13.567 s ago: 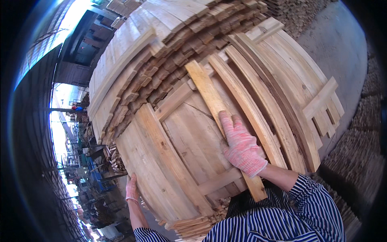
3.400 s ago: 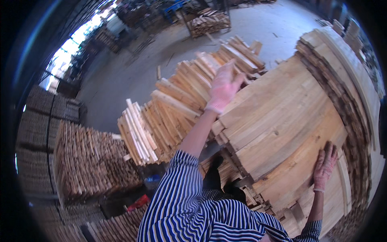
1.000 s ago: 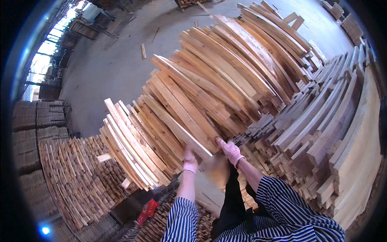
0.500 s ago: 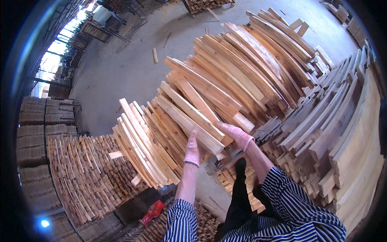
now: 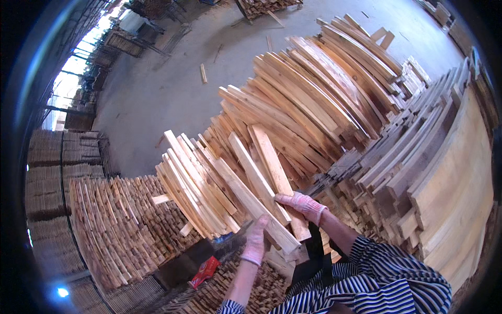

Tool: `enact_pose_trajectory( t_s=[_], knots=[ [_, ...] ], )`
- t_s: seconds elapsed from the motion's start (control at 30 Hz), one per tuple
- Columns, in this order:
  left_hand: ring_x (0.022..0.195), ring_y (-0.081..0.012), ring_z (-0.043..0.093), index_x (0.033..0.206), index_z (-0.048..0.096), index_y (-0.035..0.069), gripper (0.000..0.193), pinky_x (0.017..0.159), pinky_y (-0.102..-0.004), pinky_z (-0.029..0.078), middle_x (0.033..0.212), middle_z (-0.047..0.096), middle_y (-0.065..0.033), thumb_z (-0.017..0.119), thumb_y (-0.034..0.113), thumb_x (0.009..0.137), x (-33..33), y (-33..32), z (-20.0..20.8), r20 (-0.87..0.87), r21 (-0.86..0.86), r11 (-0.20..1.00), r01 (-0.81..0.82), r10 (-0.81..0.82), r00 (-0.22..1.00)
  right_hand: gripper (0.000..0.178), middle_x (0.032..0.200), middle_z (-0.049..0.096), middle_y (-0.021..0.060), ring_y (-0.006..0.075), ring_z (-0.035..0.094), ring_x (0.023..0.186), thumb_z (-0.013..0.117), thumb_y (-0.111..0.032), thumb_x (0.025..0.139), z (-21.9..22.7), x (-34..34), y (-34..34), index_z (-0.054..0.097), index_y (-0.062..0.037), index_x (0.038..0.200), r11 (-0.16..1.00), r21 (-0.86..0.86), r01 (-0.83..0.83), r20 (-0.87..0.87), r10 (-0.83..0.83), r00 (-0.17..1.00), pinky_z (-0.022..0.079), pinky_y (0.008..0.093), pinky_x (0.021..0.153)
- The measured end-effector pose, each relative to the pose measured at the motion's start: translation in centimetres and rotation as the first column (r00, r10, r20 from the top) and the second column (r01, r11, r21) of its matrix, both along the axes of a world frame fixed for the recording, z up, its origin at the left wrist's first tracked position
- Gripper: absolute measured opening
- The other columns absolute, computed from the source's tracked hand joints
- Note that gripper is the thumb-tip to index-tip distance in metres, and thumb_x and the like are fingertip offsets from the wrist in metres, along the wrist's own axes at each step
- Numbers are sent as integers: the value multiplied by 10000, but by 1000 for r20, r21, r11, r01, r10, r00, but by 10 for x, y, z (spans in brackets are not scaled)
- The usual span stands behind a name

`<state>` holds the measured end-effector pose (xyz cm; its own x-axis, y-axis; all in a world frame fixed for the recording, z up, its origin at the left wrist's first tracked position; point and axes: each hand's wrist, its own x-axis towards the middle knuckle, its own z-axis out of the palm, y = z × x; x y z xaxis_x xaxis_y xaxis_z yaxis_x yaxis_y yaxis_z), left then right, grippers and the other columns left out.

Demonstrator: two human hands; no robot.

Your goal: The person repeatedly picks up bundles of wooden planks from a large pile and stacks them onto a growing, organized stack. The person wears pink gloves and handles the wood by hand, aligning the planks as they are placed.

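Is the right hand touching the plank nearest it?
Touching: the head view shows the right hand lying across the plank near its lower end, with no visible gap.

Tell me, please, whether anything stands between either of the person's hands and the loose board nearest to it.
Nothing visible does: the left hand touches the leftmost board, and the right hand lies over the rightmost board. The middle board lies between those two boards.
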<state>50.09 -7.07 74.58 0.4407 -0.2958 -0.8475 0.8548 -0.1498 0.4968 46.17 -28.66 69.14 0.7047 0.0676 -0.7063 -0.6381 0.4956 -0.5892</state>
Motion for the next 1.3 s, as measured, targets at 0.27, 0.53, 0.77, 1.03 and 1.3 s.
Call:
enact_pose_trajectory(
  t_s=[0.27, 0.53, 0.77, 1.03, 1.3],
  knots=[
    [1269, -295, 549, 1494, 414, 70, 886, 1077, -443, 463, 1385, 558, -135, 555, 714, 901, -11, -17, -13, -162, -51, 998, -36, 28, 986, 1135, 1248, 659, 289, 368, 664, 1151, 702, -788, 691, 83, -27, -25, 523, 119, 1350, 687, -488, -539, -233, 493, 839, 527, 406, 953],
    [1126, -276, 601, 1419, 482, 109, 699, 972, -437, 501, 1290, 582, -104, 539, 608, 932, -31, -57, 45, 136, -155, 987, 51, -29, 990, 979, 1173, 675, 294, 404, 665, 1122, 739, -686, 735, 143, -65, -46, 444, 81, 1266, 695, -618, -367, -77, 411, 909, 522, 449, 907],
    [1085, -296, 621, 1389, 510, 43, 764, 972, -425, 502, 1251, 607, -123, 625, 597, 874, -56, -83, 180, 579, -155, 971, 180, -59, 813, 965, 1248, 657, 241, 355, 632, 1206, 826, -536, 702, 254, -130, -46, 404, -32, 1409, 762, -644, 68, 266, 140, 954, 487, 432, 996],
    [1136, -280, 586, 1446, 435, -17, 929, 1022, -438, 480, 1314, 567, -153, 865, 331, 699, -74, -162, 277, 845, -281, 866, 414, 18, 534, 1137, 1273, 648, 216, 357, 624, 1221, 906, -478, 684, 387, -206, -103, 277, -88, 1547, 447, -648, 616, 658, -78, 749, 483, 420, 1021],
    [1077, -257, 635, 1410, 445, -3, 880, 970, -408, 536, 1233, 602, -122, 873, 231, 677, -143, -313, 351, 911, -373, 544, 752, 58, 409, 1230, 1406, 525, 192, 273, 506, 1325, 960, -404, 656, 477, -324, -168, 225, -46, 1576, 72, -531, 844, 840, -89, 536, 425, 388, 1115]
  ],
)
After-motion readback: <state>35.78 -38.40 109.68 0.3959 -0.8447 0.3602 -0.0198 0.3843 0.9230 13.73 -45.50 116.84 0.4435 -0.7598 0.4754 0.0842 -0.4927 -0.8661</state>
